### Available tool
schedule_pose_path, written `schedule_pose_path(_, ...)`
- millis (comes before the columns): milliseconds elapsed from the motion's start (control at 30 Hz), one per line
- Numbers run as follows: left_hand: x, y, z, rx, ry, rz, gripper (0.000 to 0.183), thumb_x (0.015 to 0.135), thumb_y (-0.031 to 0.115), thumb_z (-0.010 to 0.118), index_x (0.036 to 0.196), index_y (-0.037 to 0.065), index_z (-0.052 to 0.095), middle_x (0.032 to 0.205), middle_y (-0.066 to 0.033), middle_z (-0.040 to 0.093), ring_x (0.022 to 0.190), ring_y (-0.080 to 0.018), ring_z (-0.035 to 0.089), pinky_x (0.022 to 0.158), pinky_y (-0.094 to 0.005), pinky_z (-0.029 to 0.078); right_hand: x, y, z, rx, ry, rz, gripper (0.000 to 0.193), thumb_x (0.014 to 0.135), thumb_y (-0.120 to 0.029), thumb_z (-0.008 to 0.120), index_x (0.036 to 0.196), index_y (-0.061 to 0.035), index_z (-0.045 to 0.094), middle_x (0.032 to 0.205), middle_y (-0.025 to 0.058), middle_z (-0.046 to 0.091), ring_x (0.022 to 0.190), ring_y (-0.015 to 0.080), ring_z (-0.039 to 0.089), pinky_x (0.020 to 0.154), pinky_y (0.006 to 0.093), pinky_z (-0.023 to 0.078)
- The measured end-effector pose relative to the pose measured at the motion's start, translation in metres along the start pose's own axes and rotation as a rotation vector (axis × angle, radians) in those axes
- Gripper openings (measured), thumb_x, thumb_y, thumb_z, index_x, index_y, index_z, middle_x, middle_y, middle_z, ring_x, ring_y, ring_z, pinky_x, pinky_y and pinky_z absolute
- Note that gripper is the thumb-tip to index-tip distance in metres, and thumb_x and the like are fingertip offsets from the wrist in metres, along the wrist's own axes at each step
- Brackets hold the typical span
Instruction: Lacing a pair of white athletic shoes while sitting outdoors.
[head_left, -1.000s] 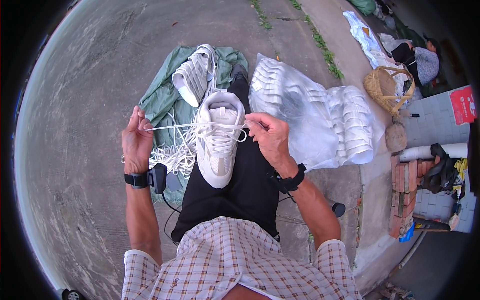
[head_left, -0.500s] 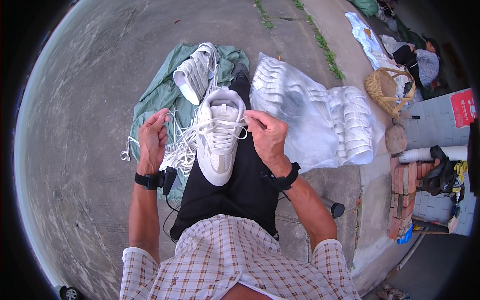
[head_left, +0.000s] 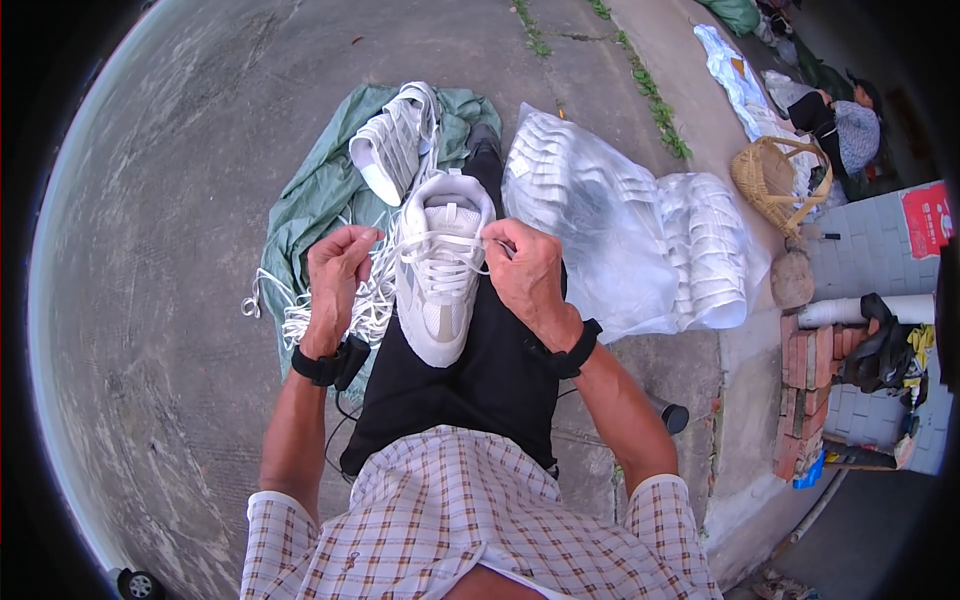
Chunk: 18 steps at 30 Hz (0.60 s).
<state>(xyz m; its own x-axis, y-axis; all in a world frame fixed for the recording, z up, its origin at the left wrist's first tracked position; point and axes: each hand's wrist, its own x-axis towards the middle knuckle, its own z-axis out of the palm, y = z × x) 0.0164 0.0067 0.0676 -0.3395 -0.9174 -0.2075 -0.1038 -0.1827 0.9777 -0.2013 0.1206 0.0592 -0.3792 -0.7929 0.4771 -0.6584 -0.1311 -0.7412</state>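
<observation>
A white and beige sneaker [head_left: 440,325] rests on my black-trousered legs, toe toward me. Its white shoelace [head_left: 445,262] crosses the tongue in rows. At the sneaker's right, my right hand [head_left: 527,268] pinches a loop of that lace close to the top eyelets. My left hand [head_left: 338,268] is closed in a pinch just left of the shoe, apparently on the lace's other side; the fingers partly hide it. Beyond lies a stack of white shoe pieces [head_left: 395,145] on a green sack [head_left: 310,190]. Loose white laces [head_left: 375,305] are heaped beside my left hand.
A clear plastic bag [head_left: 600,240] of stacked white shoe pieces lies to the right. Farther right are a wicker basket [head_left: 765,180], a brick stack [head_left: 808,360] and a seated person [head_left: 855,130]. A dark cylinder [head_left: 672,415] lies near my right forearm.
My left hand has moved right, closer to the sneaker. My right hand has shifted slightly left and stays pinched on the lace. The sneaker has barely moved.
</observation>
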Motion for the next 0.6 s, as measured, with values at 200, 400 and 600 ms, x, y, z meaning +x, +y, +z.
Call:
schedule_pose_path(200, -0.003, 0.005, 0.011, 0.092, -0.043, 0.088, 0.018, 0.096, 0.018, 0.067, 0.092, 0.001, 0.074, 0.061, 0.0069, 0.051, 0.05, -0.0015, 0.036, 0.047, -0.0207, 0.024, 0.013, -0.001, -0.011, -0.175, -0.143, 0.145, 0.042, 0.082, -0.016, 0.074, 0.118, 0.0002, 0.059, 0.091, 0.0164, 0.069, 0.085, 0.0356, 0.067, 0.08, 0.0456, 0.05)
schedule_pose_path(400, -0.002, 0.0, 0.012, 0.193, -0.138, 0.129, 0.017, 0.094, 0.014, 0.069, 0.091, -0.003, 0.073, 0.063, 0.005, 0.056, 0.055, -0.0016, 0.039, 0.05, -0.0217, 0.029, 0.031, -0.009, -0.016, -0.164, -0.112, -0.162, 0.015, 0.084, -0.01, 0.069, 0.097, -0.0031, 0.069, 0.094, 0.0098, 0.064, 0.094, 0.0305, 0.057, 0.086, 0.0437, 0.042)
schedule_pose_path(600, -0.007, 0.007, 0.015, 0.31, -0.159, 0.173, 0.016, 0.091, 0.011, 0.068, 0.089, -0.005, 0.072, 0.062, 0.0011, 0.056, 0.056, -0.0051, 0.042, 0.051, -0.0266, 0.032, 0.042, -0.01, 0.009, -0.185, -0.246, -0.27, 0.005, 0.084, -0.006, 0.065, 0.086, -0.0044, 0.069, 0.088, 0.0089, 0.061, 0.091, 0.0293, 0.055, 0.081, 0.0441, 0.04)
